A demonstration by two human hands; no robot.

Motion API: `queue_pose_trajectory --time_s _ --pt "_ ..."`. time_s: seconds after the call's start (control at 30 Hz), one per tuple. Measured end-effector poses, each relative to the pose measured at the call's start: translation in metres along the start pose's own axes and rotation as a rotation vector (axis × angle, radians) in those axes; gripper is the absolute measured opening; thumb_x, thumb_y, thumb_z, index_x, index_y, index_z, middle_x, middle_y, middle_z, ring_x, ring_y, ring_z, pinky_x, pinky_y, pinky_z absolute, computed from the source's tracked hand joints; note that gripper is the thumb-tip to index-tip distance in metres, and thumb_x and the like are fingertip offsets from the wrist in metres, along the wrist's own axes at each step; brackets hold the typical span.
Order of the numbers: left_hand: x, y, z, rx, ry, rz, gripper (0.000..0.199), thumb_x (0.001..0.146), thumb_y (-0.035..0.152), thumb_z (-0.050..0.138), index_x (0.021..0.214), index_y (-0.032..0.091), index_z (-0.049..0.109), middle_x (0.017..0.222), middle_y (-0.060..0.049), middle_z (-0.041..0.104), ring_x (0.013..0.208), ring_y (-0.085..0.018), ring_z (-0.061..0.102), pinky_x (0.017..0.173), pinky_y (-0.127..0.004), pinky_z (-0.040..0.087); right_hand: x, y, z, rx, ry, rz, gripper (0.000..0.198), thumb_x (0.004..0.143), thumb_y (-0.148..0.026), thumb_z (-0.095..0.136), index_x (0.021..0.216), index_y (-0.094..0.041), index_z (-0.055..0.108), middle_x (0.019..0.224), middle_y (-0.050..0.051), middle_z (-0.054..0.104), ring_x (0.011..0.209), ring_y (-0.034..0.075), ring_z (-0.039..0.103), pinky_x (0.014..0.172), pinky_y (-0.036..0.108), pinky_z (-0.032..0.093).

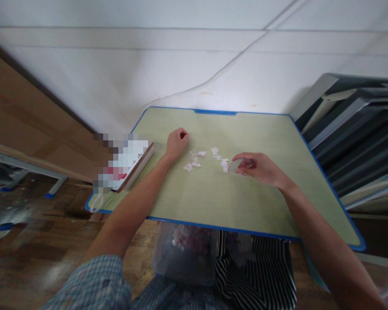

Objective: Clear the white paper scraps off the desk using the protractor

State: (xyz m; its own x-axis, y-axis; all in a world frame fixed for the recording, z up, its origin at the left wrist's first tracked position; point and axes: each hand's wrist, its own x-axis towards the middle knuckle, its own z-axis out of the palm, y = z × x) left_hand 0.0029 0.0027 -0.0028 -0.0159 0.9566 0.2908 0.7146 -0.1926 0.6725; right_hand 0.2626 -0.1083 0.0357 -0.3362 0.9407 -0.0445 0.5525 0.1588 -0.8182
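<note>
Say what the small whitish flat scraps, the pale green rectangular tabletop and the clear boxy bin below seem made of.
Small whitish flat scraps: probably paper or thin plastic; they look thin, angular and matte.
Pale green rectangular tabletop: perhaps laminated board, with faint streaks and low sheen.
Clear boxy bin: likely smooth plastic, since its inside shows through the wall.

Small whitish scraps (215,150), scattered in two loose clusters; pale speckled piece (235,165), beside them

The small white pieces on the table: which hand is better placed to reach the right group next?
Probably the right hand: it holds a thin greyish piece beside that group of white pieces, while the curled left hand is farther off.
</note>
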Motion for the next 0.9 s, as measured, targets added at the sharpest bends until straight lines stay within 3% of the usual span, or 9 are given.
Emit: queue_pose_trajectory --time_s 0.9 --pt "0.000 0.000 -0.001 0.012 0.004 0.003 0.012 0.069 0.020 0.043 0.065 0.017 0.054 0.068 -0.002 0.060 0.066 -0.013 0.051 0.068 -0.026 0.041 -0.010 -0.005 -0.017 0.108 -0.362 0.141 0.028 0.063 -0.023 0.064 0.090 -0.015 0.061 0.062 -0.002 0.059 0.057 0.010 0.054 0.055 0.023 0.043"
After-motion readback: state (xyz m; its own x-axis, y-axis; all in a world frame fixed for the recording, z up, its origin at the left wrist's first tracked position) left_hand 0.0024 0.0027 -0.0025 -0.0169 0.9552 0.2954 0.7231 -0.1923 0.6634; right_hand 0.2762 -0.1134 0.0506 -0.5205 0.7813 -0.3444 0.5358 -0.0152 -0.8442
